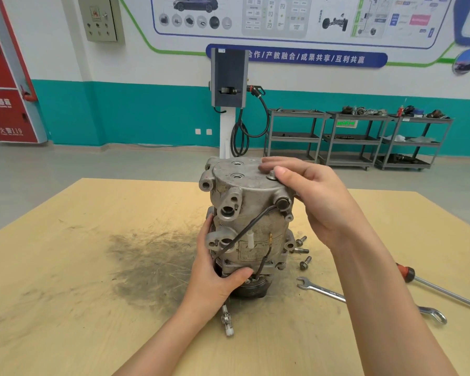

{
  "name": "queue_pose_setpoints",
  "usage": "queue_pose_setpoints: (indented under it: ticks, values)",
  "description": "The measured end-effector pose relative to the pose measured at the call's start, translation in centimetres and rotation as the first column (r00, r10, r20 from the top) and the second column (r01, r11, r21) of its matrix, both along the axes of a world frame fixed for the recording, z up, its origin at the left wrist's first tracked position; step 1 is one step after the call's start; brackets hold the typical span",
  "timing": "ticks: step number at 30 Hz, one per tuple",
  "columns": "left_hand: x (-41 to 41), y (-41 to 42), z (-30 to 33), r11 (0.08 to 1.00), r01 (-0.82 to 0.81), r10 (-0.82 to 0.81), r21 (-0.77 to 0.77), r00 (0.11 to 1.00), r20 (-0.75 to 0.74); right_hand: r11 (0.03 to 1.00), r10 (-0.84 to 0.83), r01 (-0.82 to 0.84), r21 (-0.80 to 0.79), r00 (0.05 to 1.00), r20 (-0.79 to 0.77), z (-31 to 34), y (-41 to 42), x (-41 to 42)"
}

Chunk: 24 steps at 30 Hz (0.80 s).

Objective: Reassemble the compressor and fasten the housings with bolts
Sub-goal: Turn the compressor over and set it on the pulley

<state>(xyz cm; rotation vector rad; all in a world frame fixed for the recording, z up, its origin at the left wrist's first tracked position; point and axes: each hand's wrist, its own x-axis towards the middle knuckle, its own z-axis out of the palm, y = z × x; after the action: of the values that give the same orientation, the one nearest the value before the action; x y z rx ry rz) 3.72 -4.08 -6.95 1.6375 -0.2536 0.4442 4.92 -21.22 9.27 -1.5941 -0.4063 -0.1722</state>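
A grey metal compressor (251,213) stands upright on the wooden table (79,267), its black pulley end down and a black wire running down its side. My left hand (215,275) grips the lower left of the body, thumb across the front. Over the top cover my right hand (310,194) reaches from the right, its fingertips pinching the head of a bolt (271,175) that sits in the cover's right edge. Three loose bolts (302,251) lie on the table just right of the compressor.
A combination wrench (364,299) and a red-handled screwdriver (429,286) lie at the right front. A small white connector (227,321) lies near my left wrist. A dark grease stain marks the table to the left. Shelving carts and a charger post stand far behind.
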Motion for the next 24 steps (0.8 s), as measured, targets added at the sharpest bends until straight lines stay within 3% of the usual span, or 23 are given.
queue_pose_setpoints:
  ticks: [10,17,24]
  values:
    - [-0.36,-0.15,0.48,1.000,-0.004,0.004,-0.022,1.000,0.024,0.989,-0.120,0.115,0.097,0.992,0.049,-0.35,0.94,0.22]
    - [-0.31,-0.07,0.16,1.000,-0.006,0.006,-0.009,1.000,-0.002,0.999,0.007,-0.007,0.035,1.000,-0.007,-0.10,0.03,0.27]
    - [-0.23,0.06,0.07,1.000,0.011,-0.011,0.002,1.000,-0.015,0.993,-0.102,0.100,0.060,0.994,0.030,-0.26,0.80,0.26]
